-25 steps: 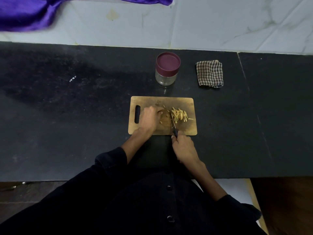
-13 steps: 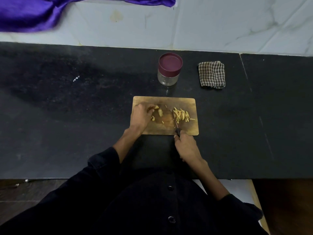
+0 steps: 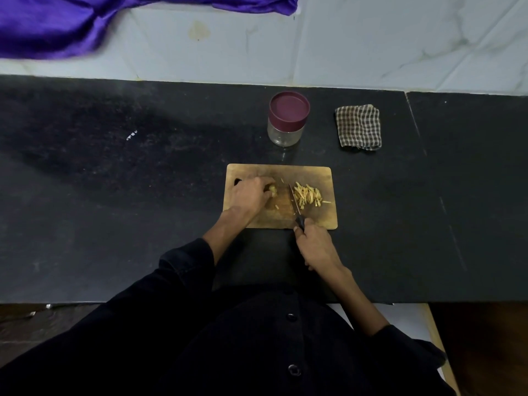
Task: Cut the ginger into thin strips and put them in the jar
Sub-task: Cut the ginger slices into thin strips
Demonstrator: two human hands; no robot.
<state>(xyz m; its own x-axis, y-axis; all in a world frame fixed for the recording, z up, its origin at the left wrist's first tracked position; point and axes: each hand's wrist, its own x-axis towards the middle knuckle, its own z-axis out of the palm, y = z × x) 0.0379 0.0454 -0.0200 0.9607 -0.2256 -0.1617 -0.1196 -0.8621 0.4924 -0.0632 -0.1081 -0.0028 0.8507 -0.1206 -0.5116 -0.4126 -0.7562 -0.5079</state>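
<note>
The left hand [image 3: 248,194] lies on the left part of the wooden cutting board [image 3: 325,217], fingers curled over a small uncut piece of ginger [image 3: 272,190] and gripping it against the wood. The right hand [image 3: 315,245] is closed round the black handle of a knife [image 3: 294,200] at the board's near edge; the blade runs away from the person across the board's middle, its tip toward the far edge. Just right of the blade sits a heap of cut ginger strips [image 3: 308,194], pale yellow, with one strip [image 3: 327,201] lying apart at the heap's right side. A single loose fragment [image 3: 276,206] rests on the board between the left hand and the blade. The board lies flat on the black bench [image 3: 114,195]. Beyond the board's far edge, apart from it, stands a clear glass jar [image 3: 288,120], upright, with its maroon lid [image 3: 289,107] fitted; no ginger is visible inside. To the jar's right, apart from it, lies a folded checked cloth [image 3: 359,127]. A purple fabric [image 3: 57,24] hangs over the pale tiled wall [image 3: 371,47] at far left. Both forearms emerge from dark sleeves [image 3: 188,261].
</note>
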